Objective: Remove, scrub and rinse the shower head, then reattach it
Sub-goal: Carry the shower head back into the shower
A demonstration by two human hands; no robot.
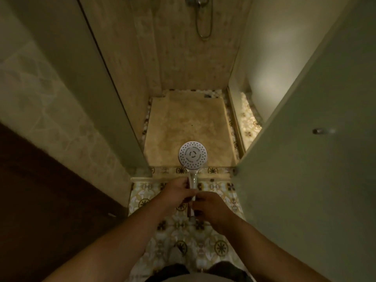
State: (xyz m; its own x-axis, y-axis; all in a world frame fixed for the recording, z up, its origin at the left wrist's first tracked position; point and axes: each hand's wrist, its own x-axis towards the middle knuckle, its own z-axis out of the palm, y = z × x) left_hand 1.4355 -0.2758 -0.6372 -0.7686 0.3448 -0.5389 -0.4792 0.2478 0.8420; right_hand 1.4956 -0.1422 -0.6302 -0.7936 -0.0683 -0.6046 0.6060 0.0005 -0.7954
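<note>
Shower head [192, 155] held face-up before the shower tray [189, 127], left hand [179, 193] fingers wrapped on its handle, right hand [211, 206] apparently gripping the handle's base, glass door [317, 159] open rightward, hose [204, 21] hanging beyond the tray.

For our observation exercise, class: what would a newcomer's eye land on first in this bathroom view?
The white round shower head stands out first, bright at the centre, its spray face turned up toward the camera. Just below it, the left hand holds the handle while the right hand closes at its lower end. Beyond lies the tan shower tray, and underfoot the patterned floor tiles.
</note>
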